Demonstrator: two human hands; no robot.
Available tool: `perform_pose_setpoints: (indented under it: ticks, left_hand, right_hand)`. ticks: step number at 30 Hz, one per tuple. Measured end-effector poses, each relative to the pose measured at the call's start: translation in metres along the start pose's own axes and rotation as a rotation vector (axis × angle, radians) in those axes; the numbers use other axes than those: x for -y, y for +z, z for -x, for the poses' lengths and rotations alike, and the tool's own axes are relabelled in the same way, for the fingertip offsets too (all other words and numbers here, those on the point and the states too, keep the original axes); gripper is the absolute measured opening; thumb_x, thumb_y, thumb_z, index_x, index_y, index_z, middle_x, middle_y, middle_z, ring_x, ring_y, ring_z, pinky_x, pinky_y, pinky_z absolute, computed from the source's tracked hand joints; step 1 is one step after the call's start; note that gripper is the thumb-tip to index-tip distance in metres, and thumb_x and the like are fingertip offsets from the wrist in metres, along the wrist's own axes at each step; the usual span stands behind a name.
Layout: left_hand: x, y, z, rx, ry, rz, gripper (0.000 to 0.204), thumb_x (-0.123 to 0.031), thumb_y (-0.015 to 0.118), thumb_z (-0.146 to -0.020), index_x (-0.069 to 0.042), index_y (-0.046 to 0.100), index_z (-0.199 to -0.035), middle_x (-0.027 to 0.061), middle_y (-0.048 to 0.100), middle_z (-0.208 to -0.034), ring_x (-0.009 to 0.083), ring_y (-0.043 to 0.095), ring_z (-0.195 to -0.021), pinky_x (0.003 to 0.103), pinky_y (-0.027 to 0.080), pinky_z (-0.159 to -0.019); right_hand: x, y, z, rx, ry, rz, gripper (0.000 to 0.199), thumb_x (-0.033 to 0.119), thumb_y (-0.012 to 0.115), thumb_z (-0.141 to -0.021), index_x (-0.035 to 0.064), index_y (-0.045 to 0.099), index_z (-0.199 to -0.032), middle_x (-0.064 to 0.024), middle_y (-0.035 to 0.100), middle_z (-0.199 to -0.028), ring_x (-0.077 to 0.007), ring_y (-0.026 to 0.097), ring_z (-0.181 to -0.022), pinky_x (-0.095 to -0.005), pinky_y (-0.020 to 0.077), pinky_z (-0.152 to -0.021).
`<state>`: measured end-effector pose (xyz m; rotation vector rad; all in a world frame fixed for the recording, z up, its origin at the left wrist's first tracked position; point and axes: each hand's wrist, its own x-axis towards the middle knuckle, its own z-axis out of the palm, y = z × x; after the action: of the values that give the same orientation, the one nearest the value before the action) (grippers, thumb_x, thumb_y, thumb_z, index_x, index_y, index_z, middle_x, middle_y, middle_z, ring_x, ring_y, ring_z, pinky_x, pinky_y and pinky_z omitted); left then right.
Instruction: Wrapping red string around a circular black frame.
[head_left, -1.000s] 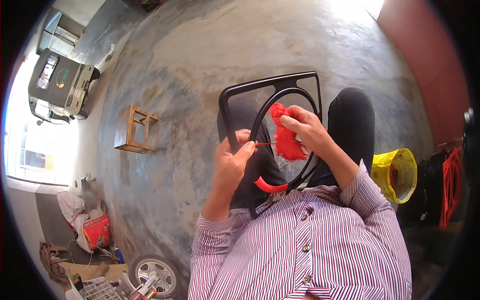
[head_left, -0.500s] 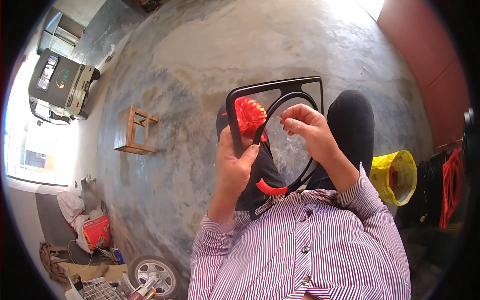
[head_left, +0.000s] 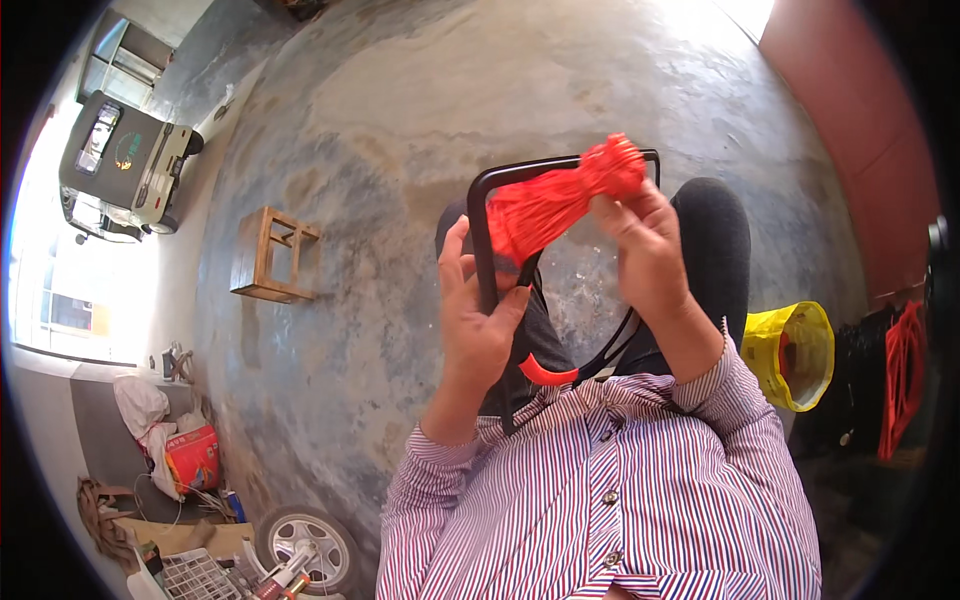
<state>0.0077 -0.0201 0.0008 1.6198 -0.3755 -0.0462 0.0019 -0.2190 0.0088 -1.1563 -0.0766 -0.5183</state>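
OK so, nearest first: 1 striped shirt (head_left: 600,480) right below the hands, and 2 bare hands up front, apart from each other. The left hand (head_left: 478,325) is wrapped around 1 side bar of a black frame (head_left: 483,240). The right hand (head_left: 645,255) is pinching 1 bundle of red cord (head_left: 545,205) near its narrow end, so the bundle sits between the 2 hands and a bit above them, with its wider end reaching down toward the left fingers. It's kinda blurry, so no way I can count strands. There's 1 red strip (head_left: 546,374) on the frame's curved part, just below the hands.

Behind all that, 2 legs in dark trousers (head_left: 715,250). Off to the right of the right hand: 1 yellow bag (head_left: 762,345) with its mouth open, and past it some red cords (head_left: 903,370) hanging, too bunched up to count.

Left of the left hand, well apart on the floor (head_left: 380,90), 1 wooden stool (head_left: 258,260). Lower left: 1 spoked wheel (head_left: 338,540), 1 white grid basket (head_left: 195,578) and 1 red bag (head_left: 195,460). Farthest out, upper left of the hands, 1 small vehicle (head_left: 125,165) showing 2 wheels.
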Motion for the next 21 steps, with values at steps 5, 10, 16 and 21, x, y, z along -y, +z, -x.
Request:
perform_pose_setpoints:
  ticks: [5,10,16,21]
  left_hand:
    - [-0.005,0.002,0.001,0.065,-0.047,0.026,0.01,0.002,0.069,-0.086,-0.002,0.065,-0.094,0.0048,0.055,-0.119,0.0077,0.056,-0.091,0.022,0.047,-0.076]
    - [0.011,-0.001,-0.003,0.036,-0.094,-0.023,0.003,-0.002,0.065,-0.089,-0.003,0.063,-0.092,0.0033,0.062,-0.102,0.0069,0.057,-0.079,0.023,0.047,-0.066]
    - [0.014,-0.016,-0.004,0.026,-0.309,0.257,0.01,-0.011,0.06,-0.095,-0.002,0.061,-0.1,0.0129,0.07,-0.082,0.0131,0.063,-0.064,0.027,0.053,-0.059]
    - [0.006,-0.028,-0.005,0.05,-0.355,0.271,0.014,-0.013,0.058,-0.098,0.0,0.06,-0.101,0.0133,0.069,-0.076,0.0155,0.062,-0.06,0.027,0.052,-0.058]
  right_hand:
    - [0.017,-0.006,0.006,-0.008,-0.061,-0.102,0.057,0.02,0.066,-0.086,-0.0019,0.049,-0.136,-0.0092,0.059,-0.126,-0.0181,0.056,-0.114,-0.0341,0.0401,-0.103]
    - [0.033,-0.015,0.017,0.157,-0.212,0.108,0.05,0.011,0.066,-0.081,-0.0044,0.051,-0.127,-0.0141,0.06,-0.123,-0.0182,0.058,-0.105,-0.0322,0.0458,-0.093]
    - [0.04,-0.029,0.031,0.32,0.17,-0.445,0.058,0.026,0.063,-0.083,-0.0086,0.047,-0.127,-0.0208,0.063,-0.111,-0.0249,0.066,-0.098,-0.0372,0.0532,-0.089]
    - [0.038,-0.029,0.046,0.331,0.35,-0.319,0.07,0.039,0.065,-0.087,-0.0069,0.043,-0.135,-0.0178,0.063,-0.11,-0.0207,0.064,-0.099,-0.0337,0.0519,-0.09]
